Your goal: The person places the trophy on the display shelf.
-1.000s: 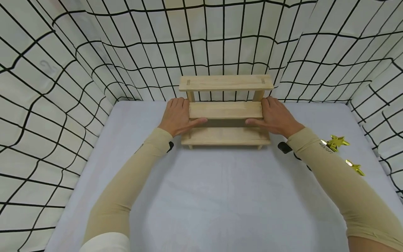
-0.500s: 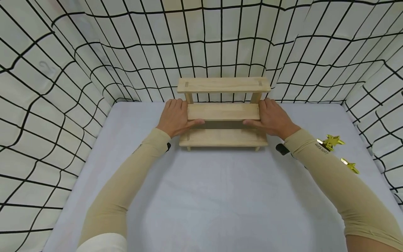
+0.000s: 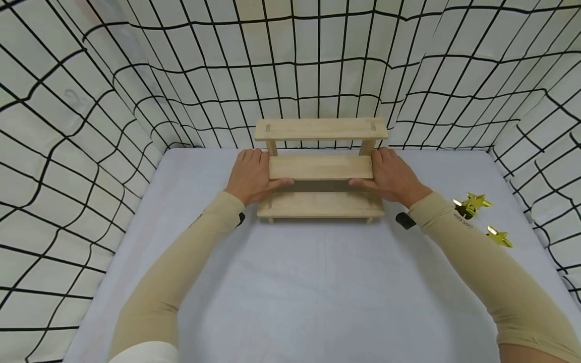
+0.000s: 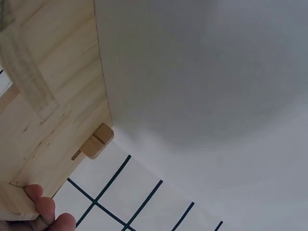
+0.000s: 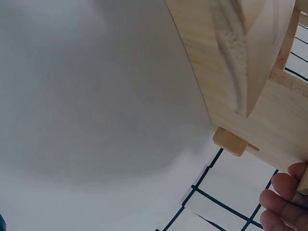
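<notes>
A three-tier wooden display rack [image 3: 320, 167], pale and stepped, stands on the white cloth in the middle of the head view. My left hand [image 3: 249, 176] grips the left end of its middle board, thumb lying along the front edge. At the opposite end my right hand [image 3: 394, 176] holds the same board, its thumb pointing inward. In the left wrist view, fingertips [image 4: 45, 210] curl round a board end beside the wooden side panel. The right wrist view likewise has fingers [image 5: 283, 192] bent round a board end at the lower right.
Two shiny gold star ornaments [image 3: 475, 202] lie on the white-covered table [image 3: 327, 292], beyond my right forearm. A black-grid net [image 3: 317, 75] over white walls encloses the table at the back and both sides.
The rack has slid slightly toward me across the cloth, both hands moving with it. Their grip looks the same. The head view has shifted a little.
</notes>
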Tool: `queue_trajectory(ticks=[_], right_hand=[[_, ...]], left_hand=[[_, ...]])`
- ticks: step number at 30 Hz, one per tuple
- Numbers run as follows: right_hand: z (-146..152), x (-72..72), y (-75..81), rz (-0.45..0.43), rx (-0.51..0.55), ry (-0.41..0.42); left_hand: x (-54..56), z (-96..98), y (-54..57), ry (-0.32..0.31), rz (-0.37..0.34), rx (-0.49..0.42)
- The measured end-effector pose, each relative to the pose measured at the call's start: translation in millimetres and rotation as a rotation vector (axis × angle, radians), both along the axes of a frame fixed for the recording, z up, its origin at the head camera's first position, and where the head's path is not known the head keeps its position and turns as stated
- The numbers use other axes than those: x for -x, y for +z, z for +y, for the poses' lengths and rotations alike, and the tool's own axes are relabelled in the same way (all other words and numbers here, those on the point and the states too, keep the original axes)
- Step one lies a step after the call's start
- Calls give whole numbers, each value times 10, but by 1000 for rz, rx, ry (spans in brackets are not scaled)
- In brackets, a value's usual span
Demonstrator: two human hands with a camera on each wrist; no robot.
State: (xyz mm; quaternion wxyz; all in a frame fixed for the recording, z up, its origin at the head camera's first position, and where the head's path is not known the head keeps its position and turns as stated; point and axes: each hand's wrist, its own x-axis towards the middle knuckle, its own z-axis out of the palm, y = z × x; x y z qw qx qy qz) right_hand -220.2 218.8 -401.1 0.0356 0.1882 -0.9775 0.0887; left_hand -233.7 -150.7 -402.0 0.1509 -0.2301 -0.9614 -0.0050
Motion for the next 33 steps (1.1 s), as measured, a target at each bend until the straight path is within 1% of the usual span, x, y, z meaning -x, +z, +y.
queue_trajectory(ticks=[4, 6, 14, 23, 30, 33], right_hand=[[1, -45, -3, 12, 2, 9], [0, -71, 3, 18, -3, 16], [-15, -211, 27, 68, -46, 42], [-20, -369, -16, 118, -31, 45], [-36, -512, -15, 100, -7, 32], [-44, -570, -16, 110, 5, 34]], left_hand=[[-57, -20, -8, -12, 21, 4], [-85, -31, -3, -18, 19, 5], [-191, -62, -1, -42, 57, 3], [-294, -85, -22, -74, 97, -7], [-413, -106, -31, -88, 114, -17], [-461, -115, -31, -93, 124, -23]])
